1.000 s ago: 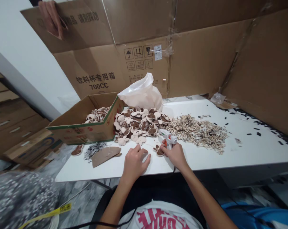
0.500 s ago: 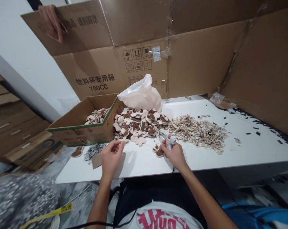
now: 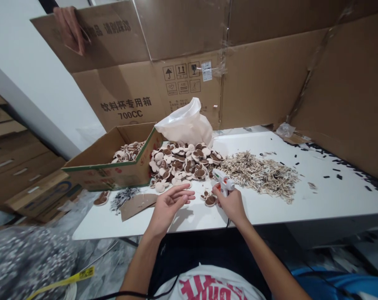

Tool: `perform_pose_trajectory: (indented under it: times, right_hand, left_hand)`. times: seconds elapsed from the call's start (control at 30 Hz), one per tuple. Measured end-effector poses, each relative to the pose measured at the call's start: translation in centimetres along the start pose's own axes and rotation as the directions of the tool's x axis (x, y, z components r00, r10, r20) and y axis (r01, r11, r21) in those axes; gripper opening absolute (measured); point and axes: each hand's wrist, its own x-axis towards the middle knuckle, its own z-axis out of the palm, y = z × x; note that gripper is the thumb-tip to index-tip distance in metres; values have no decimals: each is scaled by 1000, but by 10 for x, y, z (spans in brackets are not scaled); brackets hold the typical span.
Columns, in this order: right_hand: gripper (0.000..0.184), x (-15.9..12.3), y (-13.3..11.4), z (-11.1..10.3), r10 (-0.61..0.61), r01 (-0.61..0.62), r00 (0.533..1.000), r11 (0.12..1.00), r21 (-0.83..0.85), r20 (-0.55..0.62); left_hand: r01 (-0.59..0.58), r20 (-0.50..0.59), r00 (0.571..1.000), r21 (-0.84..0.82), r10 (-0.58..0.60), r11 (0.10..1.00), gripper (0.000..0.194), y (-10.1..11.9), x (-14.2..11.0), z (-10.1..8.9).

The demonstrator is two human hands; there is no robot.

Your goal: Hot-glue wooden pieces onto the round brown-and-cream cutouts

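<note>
My right hand [image 3: 231, 203] is wrapped round a white glue gun [image 3: 224, 180] with an orange trigger, its nozzle pointing up and left. Just left of that hand, a brown bunny-shaped felt piece [image 3: 210, 201] with a pale edge lies on the white table [image 3: 189, 218]. Over the table, my left hand [image 3: 173, 203] has its fingers stretched toward the right, and I see nothing in it. Behind both hands rises a heap of pink and brown bunny-shaped pieces [image 3: 179, 164]. To its right spreads a pile of thin beige strips [image 3: 260, 173].
An open cardboard box [image 3: 113, 177] with more pieces stands at the left. Near it lie a cardboard scrap [image 3: 137, 205], dark shreds [image 3: 123, 198] and one bunny piece [image 3: 101, 198]. A white plastic bag [image 3: 187, 123] sits behind the heap. Small black pieces [image 3: 339, 176] are scattered at the right.
My left hand has moved right, toward the brown bunny piece, and its fingers have straightened. The cardboard scrap shows more fully. My right hand and the glue gun have shifted slightly right.
</note>
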Motion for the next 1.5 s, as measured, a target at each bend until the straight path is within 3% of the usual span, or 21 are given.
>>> perform_pose_trajectory:
  times: [0.3,0.67,0.97,1.2,1.5]
  right_hand:
    - [36,1,3,0,7,-7,1000,1000,6,10]
    - [35,0,3,0,-8,8,1000,1000,7,19]
    - [41,1,3,0,7,-7,1000,1000,11,24]
    - [37,-1,-1,-1,-1,1,999,1000,-5,35]
    - [36,-1,-1,-2,-13,13,999,1000,5,38]
  left_hand:
    - [3,-45,999,33,-1,999,35,5,-6,10]
    - [-165,-87,973,391,215,906,24,12,-10,9]
    - [-48,-64,996,221,64,974,22,9,-11,7]
    - [-65,18,998,138,63,988,26,16,-15,8]
    - [-81,-53,994,188,92,979,20,11,-12,1]
